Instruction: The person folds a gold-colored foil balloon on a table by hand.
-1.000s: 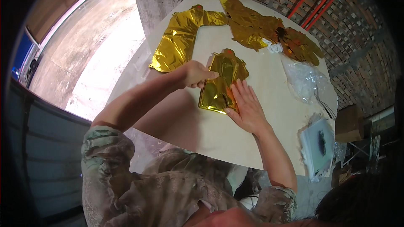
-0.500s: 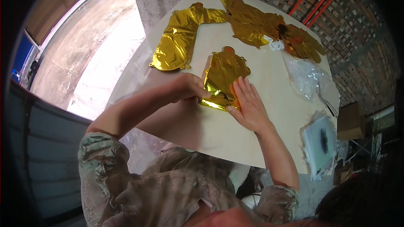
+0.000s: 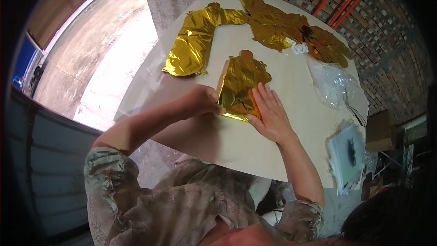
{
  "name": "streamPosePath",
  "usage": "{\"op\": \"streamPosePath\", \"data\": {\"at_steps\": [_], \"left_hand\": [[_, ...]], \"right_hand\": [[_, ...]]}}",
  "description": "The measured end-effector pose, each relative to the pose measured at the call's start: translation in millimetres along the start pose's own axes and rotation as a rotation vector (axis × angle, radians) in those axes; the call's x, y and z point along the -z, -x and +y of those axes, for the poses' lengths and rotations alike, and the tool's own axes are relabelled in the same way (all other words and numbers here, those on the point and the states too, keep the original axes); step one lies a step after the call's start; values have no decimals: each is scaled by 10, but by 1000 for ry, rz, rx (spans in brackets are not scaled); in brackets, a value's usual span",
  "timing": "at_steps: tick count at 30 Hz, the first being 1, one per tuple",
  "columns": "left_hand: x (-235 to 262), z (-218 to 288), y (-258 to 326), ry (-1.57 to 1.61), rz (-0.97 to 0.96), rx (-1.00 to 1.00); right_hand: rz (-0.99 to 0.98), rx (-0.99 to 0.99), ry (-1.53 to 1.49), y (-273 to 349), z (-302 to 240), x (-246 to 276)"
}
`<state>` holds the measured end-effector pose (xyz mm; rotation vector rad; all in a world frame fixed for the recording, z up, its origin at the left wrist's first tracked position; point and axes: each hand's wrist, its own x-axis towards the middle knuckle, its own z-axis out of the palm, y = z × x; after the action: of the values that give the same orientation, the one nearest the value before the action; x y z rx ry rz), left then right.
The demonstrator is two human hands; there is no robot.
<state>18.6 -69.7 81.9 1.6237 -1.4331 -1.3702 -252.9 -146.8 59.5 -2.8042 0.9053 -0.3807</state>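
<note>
A flat, folded gold foil balloon [image 3: 245,79] lies on the pale tabletop in front of me. My left hand [image 3: 203,100] is closed at its lower left corner, thumb and curled fingers pinching the foil edge. Stretched out flat, my right hand [image 3: 270,117] presses on the balloon's lower right side. Farther left rests another gold foil balloon [image 3: 190,45], spread in a bent shape. Several more gold foil balloons [image 3: 277,22] overlap at the far right of the table. A small white coil [image 3: 299,48], perhaps ribbon, sits at their near edge.
A crumpled clear plastic bag [image 3: 334,86] lies at the right, with dark thin strands below it. Nearer on that side is a stack of clear plastic packaging [image 3: 346,150]. A brown cardboard box [image 3: 380,131] stands beyond the table [image 3: 236,148]. A brick wall [image 3: 387,32] bounds the far right.
My left hand has shifted slightly left toward the corner, and the lower foil, raised and creased before, now lies flatter. My right hand stays in place.
</note>
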Motion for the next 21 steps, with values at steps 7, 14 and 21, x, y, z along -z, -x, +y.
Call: {"op": "streamPosePath", "data": {"at_steps": [7, 14, 21], "left_hand": [[65, 53, 40, -94, -38, 101], [-50, 139, 101, -595, 180, -160], [-333, -390, -10, -1040, 122, -860]], "right_hand": [[-29, 13, 33, -3, 22, -25], [-40, 30, 41, 2, 32, -22], [-2, 49, 30, -17, -5, -19]]}}
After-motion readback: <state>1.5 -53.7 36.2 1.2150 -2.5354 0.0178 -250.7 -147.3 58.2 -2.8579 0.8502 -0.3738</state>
